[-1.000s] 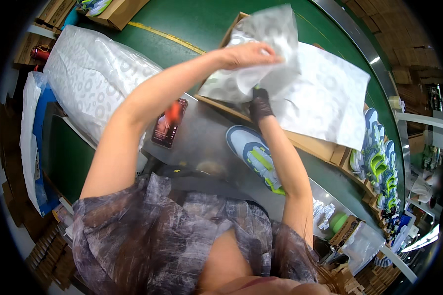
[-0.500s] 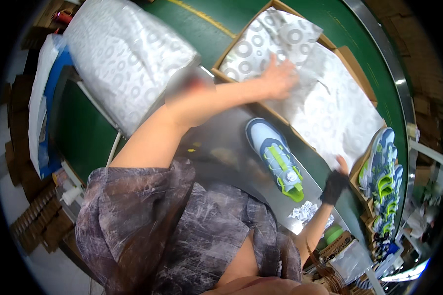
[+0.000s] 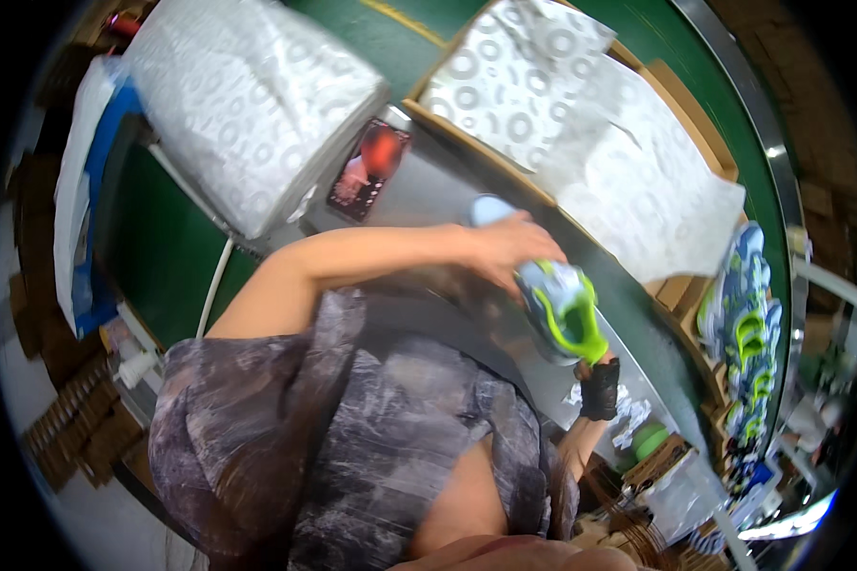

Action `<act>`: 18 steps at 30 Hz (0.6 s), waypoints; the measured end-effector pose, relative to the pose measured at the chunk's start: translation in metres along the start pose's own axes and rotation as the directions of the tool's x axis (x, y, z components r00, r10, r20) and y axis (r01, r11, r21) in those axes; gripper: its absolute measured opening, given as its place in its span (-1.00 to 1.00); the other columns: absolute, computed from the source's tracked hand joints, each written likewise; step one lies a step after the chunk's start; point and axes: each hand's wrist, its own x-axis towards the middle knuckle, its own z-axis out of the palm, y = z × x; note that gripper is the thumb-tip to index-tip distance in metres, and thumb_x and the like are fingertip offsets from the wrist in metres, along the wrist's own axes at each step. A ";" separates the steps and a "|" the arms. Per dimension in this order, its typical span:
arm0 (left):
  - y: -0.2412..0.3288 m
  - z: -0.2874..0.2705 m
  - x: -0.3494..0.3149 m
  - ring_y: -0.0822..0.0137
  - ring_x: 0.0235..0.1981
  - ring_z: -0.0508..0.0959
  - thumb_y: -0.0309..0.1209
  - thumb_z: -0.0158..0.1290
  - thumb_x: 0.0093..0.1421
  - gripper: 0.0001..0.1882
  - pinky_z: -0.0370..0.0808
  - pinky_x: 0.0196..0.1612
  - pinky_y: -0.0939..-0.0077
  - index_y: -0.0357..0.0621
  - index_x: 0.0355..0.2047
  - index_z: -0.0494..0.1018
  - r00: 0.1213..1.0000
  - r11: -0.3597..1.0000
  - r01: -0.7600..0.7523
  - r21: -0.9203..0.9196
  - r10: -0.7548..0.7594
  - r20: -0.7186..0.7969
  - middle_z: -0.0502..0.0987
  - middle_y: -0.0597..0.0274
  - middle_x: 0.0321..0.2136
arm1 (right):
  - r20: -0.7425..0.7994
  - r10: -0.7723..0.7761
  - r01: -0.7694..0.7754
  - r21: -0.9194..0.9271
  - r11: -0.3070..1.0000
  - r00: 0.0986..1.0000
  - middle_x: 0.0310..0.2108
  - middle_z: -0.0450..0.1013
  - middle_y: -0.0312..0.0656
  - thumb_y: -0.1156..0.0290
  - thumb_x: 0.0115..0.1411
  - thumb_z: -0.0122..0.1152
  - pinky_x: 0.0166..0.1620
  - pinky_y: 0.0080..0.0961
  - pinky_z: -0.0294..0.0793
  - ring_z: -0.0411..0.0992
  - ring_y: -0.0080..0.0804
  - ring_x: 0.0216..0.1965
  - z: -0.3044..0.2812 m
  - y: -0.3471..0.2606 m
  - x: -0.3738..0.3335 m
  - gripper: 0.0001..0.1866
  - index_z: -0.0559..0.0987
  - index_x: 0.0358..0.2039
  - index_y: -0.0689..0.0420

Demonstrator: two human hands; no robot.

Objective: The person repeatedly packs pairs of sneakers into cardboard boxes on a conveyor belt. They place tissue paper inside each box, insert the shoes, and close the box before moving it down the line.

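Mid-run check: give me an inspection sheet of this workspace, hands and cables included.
Surface: metal worktop beside a green surface.
Things at work: blue-and-green shoe, held; open cardboard box with patterned white paper spread over it.
Clutter: lit phone, small white pieces, round green item.
Hands: left hand grips the shoe's midsection; right hand, dark-gloved, at its heel, grip unclear.
Cables: thin white line at left, cable or edge unclear.
Surroundings: wrapped paper stack at left, row of shoes at right.
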 end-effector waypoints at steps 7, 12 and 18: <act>0.047 -0.111 -0.040 0.45 -0.17 0.42 -0.41 0.32 -0.32 -0.36 0.32 -0.05 0.54 -0.22 -0.15 0.37 0.886 0.805 0.270 -0.529 -0.423 -0.191 0.49 0.23 -0.24 | 0.035 -0.142 0.134 0.169 0.976 0.989 -0.56 0.38 -0.37 0.22 0.15 0.01 -0.65 -0.75 0.04 0.08 -0.73 -0.73 0.050 -0.020 0.055 -0.68 0.39 -0.19 0.19; 0.008 -0.144 -0.021 0.38 -0.22 0.45 -0.32 0.24 -0.12 -0.31 0.41 -0.15 0.52 -0.31 -0.02 0.21 0.692 0.673 0.047 -0.738 -0.555 -0.462 0.42 0.10 -0.20 | -0.335 0.121 0.105 0.584 0.805 0.934 -0.58 0.24 -0.33 0.19 0.06 0.15 -0.63 -0.69 0.10 0.08 -0.61 -0.70 0.130 -0.073 0.089 -0.67 0.32 -0.29 0.13; -0.083 -0.153 0.060 0.30 -0.20 0.46 0.00 0.05 0.04 -0.31 0.42 -0.14 0.44 -0.35 -0.05 0.22 0.592 0.454 0.051 -0.889 -0.731 -0.339 0.44 0.07 -0.19 | -0.493 -0.008 0.244 0.418 0.875 0.870 -0.59 0.23 -0.33 0.37 -0.07 0.20 -0.54 -0.71 0.30 0.22 -0.59 -0.62 0.151 -0.071 0.088 -0.84 0.44 -0.50 0.14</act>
